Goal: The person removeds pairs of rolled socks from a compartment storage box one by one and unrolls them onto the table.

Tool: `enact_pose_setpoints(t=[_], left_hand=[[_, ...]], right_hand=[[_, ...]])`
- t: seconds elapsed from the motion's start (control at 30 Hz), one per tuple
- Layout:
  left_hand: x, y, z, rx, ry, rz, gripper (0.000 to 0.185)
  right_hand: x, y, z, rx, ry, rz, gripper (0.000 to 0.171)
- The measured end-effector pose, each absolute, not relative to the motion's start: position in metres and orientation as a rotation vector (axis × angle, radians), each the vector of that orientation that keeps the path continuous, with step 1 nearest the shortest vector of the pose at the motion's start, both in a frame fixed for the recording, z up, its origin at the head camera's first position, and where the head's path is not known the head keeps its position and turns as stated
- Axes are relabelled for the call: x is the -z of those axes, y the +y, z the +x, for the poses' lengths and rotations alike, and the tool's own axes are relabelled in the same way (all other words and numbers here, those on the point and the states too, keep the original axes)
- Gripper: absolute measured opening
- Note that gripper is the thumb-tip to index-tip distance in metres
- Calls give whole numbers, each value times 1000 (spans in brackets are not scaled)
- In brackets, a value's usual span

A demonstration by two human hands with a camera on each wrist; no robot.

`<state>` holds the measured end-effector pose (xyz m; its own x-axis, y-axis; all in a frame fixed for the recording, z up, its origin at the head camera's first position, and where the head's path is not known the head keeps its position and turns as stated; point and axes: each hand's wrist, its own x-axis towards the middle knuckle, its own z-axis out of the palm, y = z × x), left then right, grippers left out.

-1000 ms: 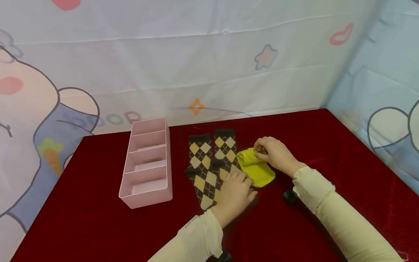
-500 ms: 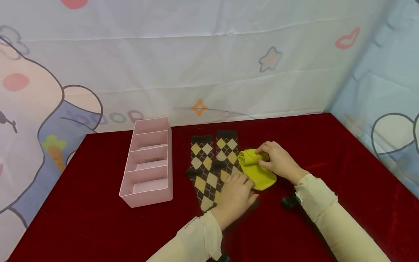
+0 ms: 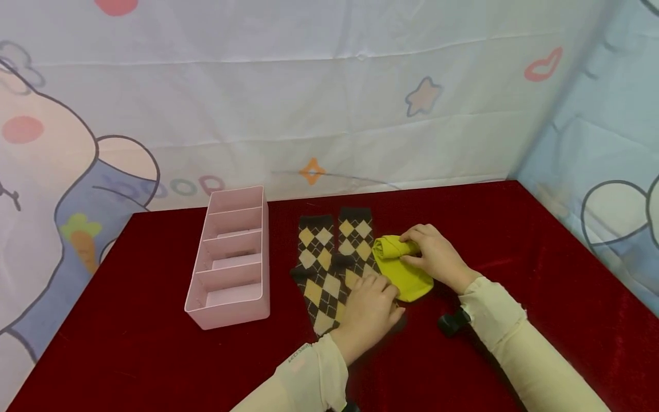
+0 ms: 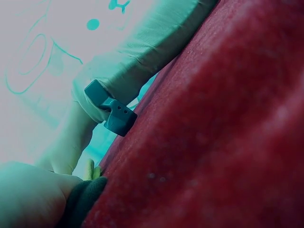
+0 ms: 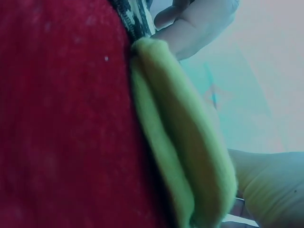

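Observation:
A yellow-green sock (image 3: 409,280), partly rolled up from its far end, lies at the right of the argyle socks in the head view. My right hand (image 3: 435,257) grips the right end of the roll, thumb on the near side and fingers over the top. Two dark argyle socks (image 3: 320,280) with tan and cream diamonds lie flat side by side. My left hand (image 3: 368,309) rests on the foot part of the right argyle sock, its fingertips beside the yellow sock, and hides that part. In the right wrist view the folded yellow sock (image 5: 185,123) fills the middle.
A pink divided box (image 3: 231,312) stands left of the socks, with several compartments. Dark red cloth (image 3: 128,343) covers the table, which meets a cartoon-printed backdrop (image 3: 231,103) behind. A black wrist-camera mount (image 3: 453,322) hangs beneath the right wrist.
My right hand has drawn slightly nearer along with the yellow roll, which looks a little tighter. My left hand stays on the argyle sock. The head view has shifted slightly.

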<state>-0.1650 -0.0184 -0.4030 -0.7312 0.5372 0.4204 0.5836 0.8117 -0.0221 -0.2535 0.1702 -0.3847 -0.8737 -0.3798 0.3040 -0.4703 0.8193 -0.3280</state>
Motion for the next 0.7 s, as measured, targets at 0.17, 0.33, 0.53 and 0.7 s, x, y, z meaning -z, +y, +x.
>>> enact_pose_setpoints(t=[0.17,0.33,0.53,0.7], left_hand=[[403,-19,-164,170,-2568,-838,25],[403,-18,-164,177,-2584,-843,25],[403,-18,-164,183,-2596,-836,24],[402,-19,-164,194,-2584,-835,24]], right_hand=[[385,169,-254,-586,-2770,620,34],[384,169,-254,-590,-2760,578,33],[380,167,-256,-566,-2767,540,32],[372,163,-261,-541,-2758,518,28]])
